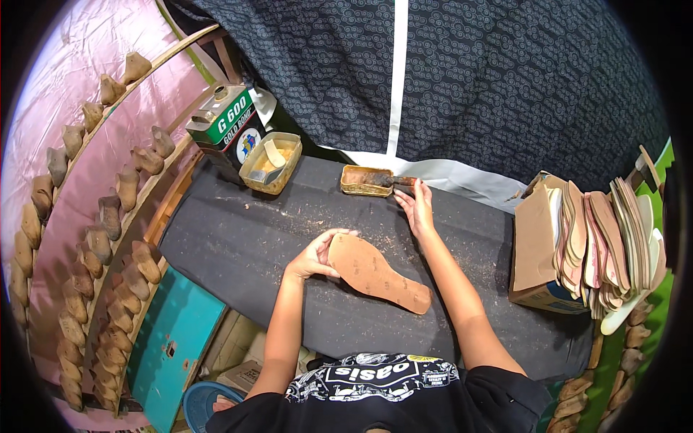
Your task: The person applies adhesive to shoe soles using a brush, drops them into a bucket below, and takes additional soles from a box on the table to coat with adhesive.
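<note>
My left hand (315,258) grips a brown shoe insole (379,278) by its wide toe end, with the narrow heel end pointing right and toward me. Dark smudges mark the insole's upper face. Farther out, my right hand (417,208) is closed on the handle of a brush (404,182). The dark brush end lies in a small rectangular tray (354,189) with brownish residue on its walls.
A green and black metal can (225,126) and a plastic tub (271,180) with scrapers stand at the back left. At right, a cardboard box (534,249) holds stacked insoles (599,242). Racks of shoe lasts (108,216) line the left. Crumbs dot the dark tabletop (238,252).
</note>
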The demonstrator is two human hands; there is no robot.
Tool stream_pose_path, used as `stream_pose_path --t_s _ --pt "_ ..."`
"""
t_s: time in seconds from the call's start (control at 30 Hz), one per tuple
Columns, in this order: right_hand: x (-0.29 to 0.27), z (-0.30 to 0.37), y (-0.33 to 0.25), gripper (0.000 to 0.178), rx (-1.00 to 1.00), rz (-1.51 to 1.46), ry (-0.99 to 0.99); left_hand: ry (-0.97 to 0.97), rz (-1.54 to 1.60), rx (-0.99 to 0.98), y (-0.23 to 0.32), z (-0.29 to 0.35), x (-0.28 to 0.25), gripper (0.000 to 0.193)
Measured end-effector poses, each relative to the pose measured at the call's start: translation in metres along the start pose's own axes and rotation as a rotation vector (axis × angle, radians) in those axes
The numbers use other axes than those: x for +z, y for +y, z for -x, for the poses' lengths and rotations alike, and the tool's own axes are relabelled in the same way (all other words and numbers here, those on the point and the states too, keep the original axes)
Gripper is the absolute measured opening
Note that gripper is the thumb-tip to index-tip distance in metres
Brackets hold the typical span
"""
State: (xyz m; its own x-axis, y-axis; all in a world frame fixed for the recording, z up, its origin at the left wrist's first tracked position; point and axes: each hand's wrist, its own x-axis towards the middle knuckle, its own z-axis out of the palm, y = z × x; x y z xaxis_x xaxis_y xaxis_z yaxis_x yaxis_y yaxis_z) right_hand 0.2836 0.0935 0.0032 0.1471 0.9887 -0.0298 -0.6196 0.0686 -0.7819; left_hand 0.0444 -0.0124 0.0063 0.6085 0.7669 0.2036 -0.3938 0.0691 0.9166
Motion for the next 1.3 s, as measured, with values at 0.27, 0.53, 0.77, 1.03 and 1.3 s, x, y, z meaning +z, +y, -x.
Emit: stream_pose_path --t_s 0.27,0.53,0.77,1.03,1.3 --pt "-0.019 0.061 -0.007 0.036 0.213 0.113 -0.043 0.105 0.111 0.179 0.011 0.017 0.014 0.087" --pt "0.044 0.143 -0.018 0.037 0.320 0.540 -0.758 0.262 0.079 0.373 0.032 0.087 0.016 0.092" --pt "0.119 0.257 0.006 0.089 -0.042 1.015 -1.200 0.515 -0.005 0.482 0.063 0.217 0.030 0.091" --pt "0.174 0.381 0.076 0.075 -0.438 1.175 -1.433 0.884 -0.130 0.574 0.066 0.395 0.089 0.089" --pt "0.194 0.501 0.147 0.058 -0.360 1.084 -1.766 1.118 -0.175 0.610 0.040 0.544 0.163 0.090"
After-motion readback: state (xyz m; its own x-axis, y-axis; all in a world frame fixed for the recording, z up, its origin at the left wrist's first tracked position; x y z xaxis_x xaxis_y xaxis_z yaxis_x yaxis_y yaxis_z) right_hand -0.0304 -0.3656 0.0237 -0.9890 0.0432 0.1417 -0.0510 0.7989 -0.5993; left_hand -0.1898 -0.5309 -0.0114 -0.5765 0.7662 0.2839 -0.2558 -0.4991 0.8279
